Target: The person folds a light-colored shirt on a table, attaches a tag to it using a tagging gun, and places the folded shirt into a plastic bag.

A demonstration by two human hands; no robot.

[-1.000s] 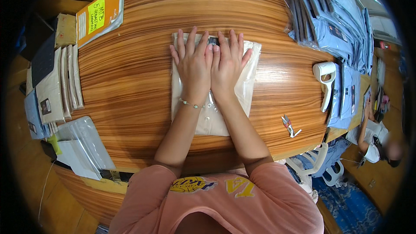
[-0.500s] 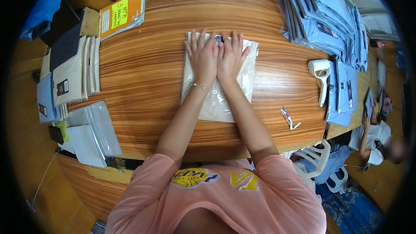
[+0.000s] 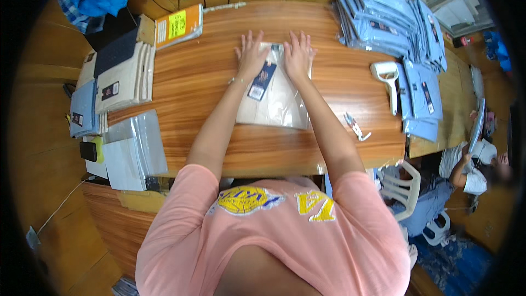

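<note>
A beige folded garment in a clear plastic bag (image 3: 274, 111) lies flat on the wooden table in front of me. A dark blue hang tag (image 3: 262, 81) shows slantwise through its plastic, and a small dark label is visible at the collar end. My left hand (image 3: 252, 57) rests on the bag's far left part, fingers stretched out and spread. On the far right part lies my right hand (image 3: 298, 57), also flat with its fingers apart. Both forearms reach along the sides of the bag.
Bagged light-blue garments (image 3: 383, 16) are stacked at the far right. Nearer are a white-handled roller (image 3: 390, 79) and small thread snips (image 3: 355, 126). Bagged beige garments (image 3: 129, 79), clear plastic bags (image 3: 147, 134) and an orange notebook (image 3: 189, 22) sit along the left. Another person (image 3: 466, 167) is at right.
My hands, side by side at the middle before, have moved apart toward the bag's sides. The hang tag now shows, and the bag's round holes are no longer seen. The view has shifted.
</note>
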